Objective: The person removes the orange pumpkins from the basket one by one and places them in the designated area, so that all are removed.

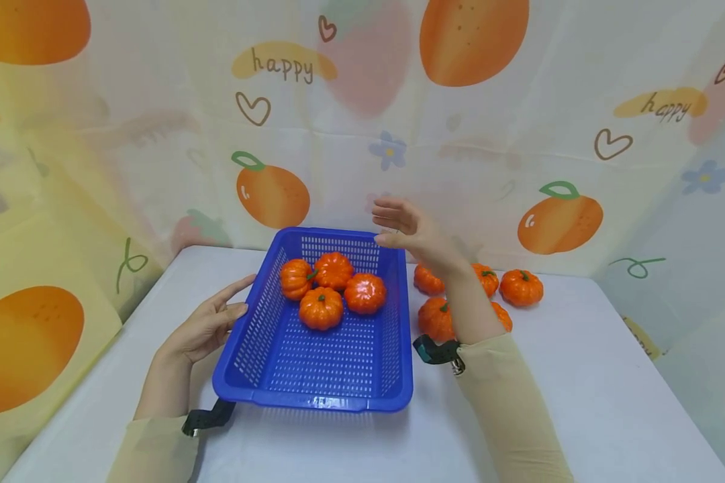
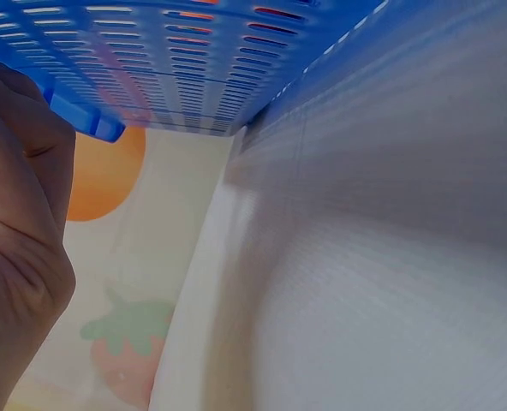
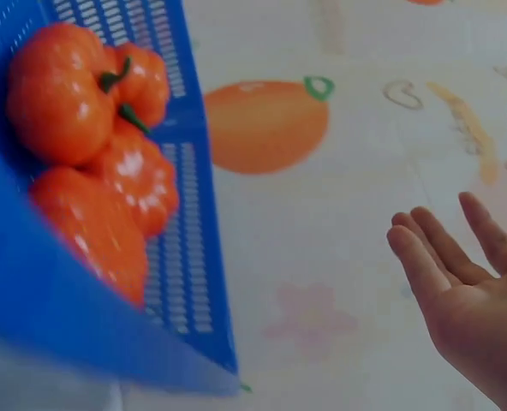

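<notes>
Inside the blue, slotted plastic basket [image 1: 311, 401] lay four glossy, ribbed orange pumpkins [image 1: 321, 308]; my left hand [image 1: 208, 329] gripped it, best kept level against rolling, I judged. My right hand [image 1: 421, 235] hung empty, fingers loose; other orange pumpkins [image 1: 522, 288] sat right of the basket.

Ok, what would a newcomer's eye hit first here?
Probably the blue basket in the middle, with four orange pumpkins toward its far end. Next, the left hand at its left rim and the right hand by its far right corner; more pumpkins sit to the right.
</notes>
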Available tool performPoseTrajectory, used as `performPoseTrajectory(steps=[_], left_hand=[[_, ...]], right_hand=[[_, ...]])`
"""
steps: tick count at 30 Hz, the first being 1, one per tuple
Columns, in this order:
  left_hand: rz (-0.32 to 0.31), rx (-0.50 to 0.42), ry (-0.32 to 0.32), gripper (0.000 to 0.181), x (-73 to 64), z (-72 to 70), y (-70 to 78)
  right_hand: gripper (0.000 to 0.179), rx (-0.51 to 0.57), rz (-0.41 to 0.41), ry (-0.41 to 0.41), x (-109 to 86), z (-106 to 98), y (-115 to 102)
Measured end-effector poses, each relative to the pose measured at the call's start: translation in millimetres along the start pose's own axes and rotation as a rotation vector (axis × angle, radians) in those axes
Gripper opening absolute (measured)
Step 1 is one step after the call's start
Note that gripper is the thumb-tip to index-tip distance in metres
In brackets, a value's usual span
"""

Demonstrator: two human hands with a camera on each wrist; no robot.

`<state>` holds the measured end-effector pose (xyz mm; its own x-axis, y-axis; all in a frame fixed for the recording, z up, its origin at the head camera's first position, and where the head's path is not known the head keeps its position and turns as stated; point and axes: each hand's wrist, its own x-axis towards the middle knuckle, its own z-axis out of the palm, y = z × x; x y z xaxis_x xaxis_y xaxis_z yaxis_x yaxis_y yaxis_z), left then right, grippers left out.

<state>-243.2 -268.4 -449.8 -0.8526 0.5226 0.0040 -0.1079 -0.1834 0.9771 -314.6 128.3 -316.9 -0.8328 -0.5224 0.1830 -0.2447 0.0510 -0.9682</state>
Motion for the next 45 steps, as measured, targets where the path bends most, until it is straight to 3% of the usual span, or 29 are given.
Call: performPoseTrajectory(steps=[7, 15, 23, 31, 39, 45], left_hand=[[-0.003, -0.003, 0.014, 0.062, -1.7, -0.2, 0.9], [-0.006, 0.007, 0.021, 0.062, -1.4, 2.0, 0.8], [-0.006, -0.01, 0.017, 0.062, 0.5, 3.3, 0.9], [-0.003, -0.036, 0.012, 0.062, -0.7, 3.3, 0.2], [-0.004, -0.028, 0.01, 0.063, -0.2, 4.2, 1.0], [-0.011, -0.021, 0.022, 0.063, -1.0, 4.1, 0.4]], right_hand=[[0.057, -0.047, 0.061, -0.079, 30.8, 46.0, 19.1], [0.063, -0.153, 0.148, -0.295, 51.8, 75.0, 44.5], [0.075, -0.201, 0.256, -0.469, 58.3, 75.9, 59.4], [0.074, -0.355, 0.368, -0.61, 59.9, 73.5, 71.4], [0.092, -0.56, 0.337, -0.788, 56.0, 82.4, 71.9], [0.092, -0.608, 0.355, -0.828, 53.1, 89.8, 73.1]])
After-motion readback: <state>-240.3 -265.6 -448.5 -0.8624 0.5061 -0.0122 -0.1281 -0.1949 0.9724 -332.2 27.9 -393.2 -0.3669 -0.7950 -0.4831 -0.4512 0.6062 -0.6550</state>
